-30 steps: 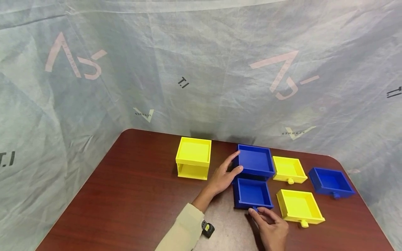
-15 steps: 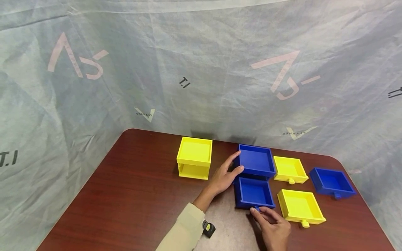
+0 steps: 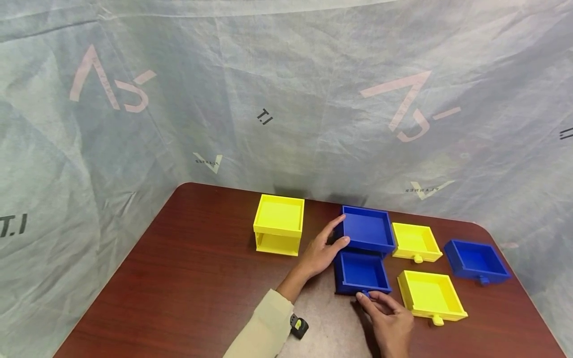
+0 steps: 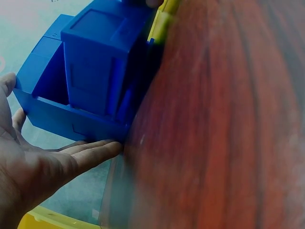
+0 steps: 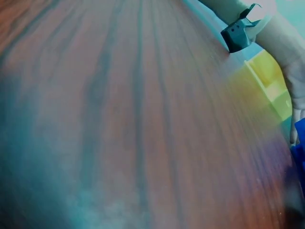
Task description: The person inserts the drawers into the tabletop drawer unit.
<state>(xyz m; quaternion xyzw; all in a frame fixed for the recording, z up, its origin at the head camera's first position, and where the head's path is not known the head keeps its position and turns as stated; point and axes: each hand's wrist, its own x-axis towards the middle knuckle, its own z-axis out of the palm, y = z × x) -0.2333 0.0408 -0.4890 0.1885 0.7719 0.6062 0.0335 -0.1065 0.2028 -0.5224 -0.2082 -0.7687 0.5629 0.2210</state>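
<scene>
A blue drawer case (image 3: 368, 229) with a shallow tray top stands at the back of the table. My left hand (image 3: 319, 256) rests against its left side, thumb near the front edge and index finger at the top rim. In the left wrist view, the other fingers lie nearly straight along the case wall (image 4: 71, 120). A blue drawer (image 3: 363, 271) sits partly inside the lower opening and sticks out toward me. My right hand (image 3: 391, 320) pinches its small front knob (image 3: 366, 294) between thumb and index finger. The right wrist view barely catches the blue parts.
Left of the blue case stands a yellow case (image 3: 278, 216) with an open front. To the right lie a yellow drawer (image 3: 416, 239), a second yellow drawer (image 3: 431, 293) nearer me, and another blue drawer (image 3: 476, 258). A grey printed sheet (image 3: 286, 99) hangs behind the table.
The blue drawer has slid slightly deeper into the case, with my right hand following on its knob. My left hand has stayed on the case. The head view has shifted a little.
</scene>
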